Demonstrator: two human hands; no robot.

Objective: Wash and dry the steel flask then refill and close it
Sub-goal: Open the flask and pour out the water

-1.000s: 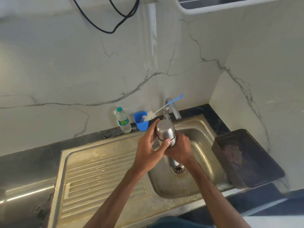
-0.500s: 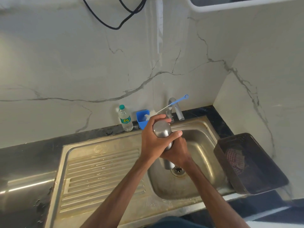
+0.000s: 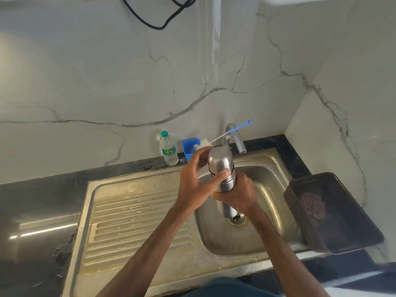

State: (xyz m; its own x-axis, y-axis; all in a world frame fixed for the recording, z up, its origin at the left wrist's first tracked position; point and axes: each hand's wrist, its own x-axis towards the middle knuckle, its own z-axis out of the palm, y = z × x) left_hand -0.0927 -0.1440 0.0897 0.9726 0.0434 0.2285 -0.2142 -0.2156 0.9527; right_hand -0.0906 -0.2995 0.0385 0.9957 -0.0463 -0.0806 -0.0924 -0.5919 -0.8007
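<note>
across the upper two thirds of the frame runs a pale marble-look wall (image 3: 107, 71) with thin grey veins, turning a corner at the right; a black cable (image 3: 158, 26) loops down at the top centre. below it lies a dark glossy counter (image 3: 38, 202) set with a stainless steel sink (image 3: 132, 189), its ribbed drainboard at lower left and its basin at centre right, with the drain (image 3: 235, 219) at the basin floor. a chrome tap (image 3: 236, 136) stands at the back edge of the basin. left of it, against the wall, sit a clear plastic water bottle (image 3: 168, 150) with a green cap and a blue holder (image 3: 188, 146); a bottle brush (image 3: 237, 127) leans out of the holder, its blue handle slanting up to the right across the tap. a dark basket (image 3: 342, 221) sits at the right edge of the sink with a checked cloth (image 3: 310, 204) inside. the steel flask (image 3: 226, 185) is held over the basin at the centre of the frame, its long axis close to upright, the top leaning slightly left. its domed cap (image 3: 219, 160) points up just below the tap, and its base points down at the drain. the left hand (image 3: 192, 183) curls round the cap, thumb pressed at the seam under it. the right hand (image 3: 240, 194) wraps the flask body below.
</note>
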